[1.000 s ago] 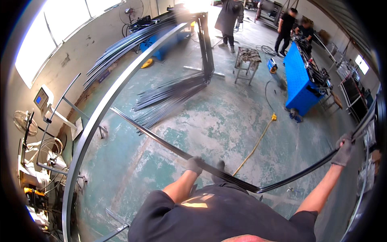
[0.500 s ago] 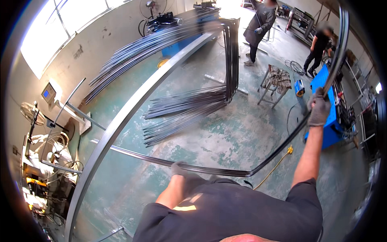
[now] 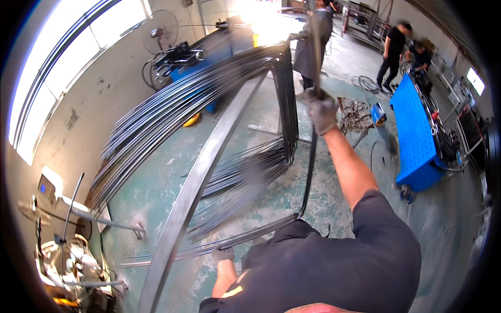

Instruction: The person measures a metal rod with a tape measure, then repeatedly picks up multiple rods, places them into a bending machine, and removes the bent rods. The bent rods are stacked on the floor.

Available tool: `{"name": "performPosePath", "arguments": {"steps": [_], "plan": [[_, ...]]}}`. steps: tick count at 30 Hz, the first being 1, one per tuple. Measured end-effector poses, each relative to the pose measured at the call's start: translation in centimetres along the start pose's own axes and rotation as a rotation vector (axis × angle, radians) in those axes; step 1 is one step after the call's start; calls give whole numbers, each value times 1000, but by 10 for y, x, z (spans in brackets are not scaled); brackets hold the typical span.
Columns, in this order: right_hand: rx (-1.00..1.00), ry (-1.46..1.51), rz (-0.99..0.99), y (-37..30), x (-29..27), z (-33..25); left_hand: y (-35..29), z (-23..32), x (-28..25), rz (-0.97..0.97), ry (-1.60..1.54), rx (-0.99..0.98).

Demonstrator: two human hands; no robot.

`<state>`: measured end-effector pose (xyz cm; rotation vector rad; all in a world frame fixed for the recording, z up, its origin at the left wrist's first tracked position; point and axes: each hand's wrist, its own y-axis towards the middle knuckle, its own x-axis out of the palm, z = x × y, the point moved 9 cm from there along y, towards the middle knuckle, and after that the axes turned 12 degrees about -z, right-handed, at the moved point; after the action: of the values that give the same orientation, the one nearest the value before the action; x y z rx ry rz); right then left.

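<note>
A bundle of long thin metal rods, bent at a corner in front of my torso, is in both my gloved hands. My left hand is closed around its lower leg, near the grey beam. Higher up, my right hand grips the upright leg with the arm stretched forward. A large stack of similar bent rods hangs over the far end of a long grey metal beam. Its drooping lower legs lie beyond my left hand, partly behind the beam.
A blue workbench stands at right, beside a cloth-topped stool. A person in dark clothes stands close behind the upright rods. Two more people are farther back at right. Machinery, a fan and cables line the left wall.
My right hand has swung leftward with the bundle's upright leg, toward the hanging stack. My left hand has dropped slightly, still holding the lower leg. The view has turned rightward.
</note>
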<state>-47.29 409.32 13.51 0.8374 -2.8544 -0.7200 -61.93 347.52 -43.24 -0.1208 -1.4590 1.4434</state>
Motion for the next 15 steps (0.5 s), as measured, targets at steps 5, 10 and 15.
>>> {"name": "performPosePath", "arguments": {"steps": [5, 10, 15], "plan": [[25, -36, 14, 51, 42, 154, 13, -2, 87, -261, 240, 98], [394, -214, -58, 24, 92, 315, -12, -19, 173, -201, 283, 176], [526, -552, 71, 16, 75, 420, -57, -75, 210, -33, 436, 222]]}}
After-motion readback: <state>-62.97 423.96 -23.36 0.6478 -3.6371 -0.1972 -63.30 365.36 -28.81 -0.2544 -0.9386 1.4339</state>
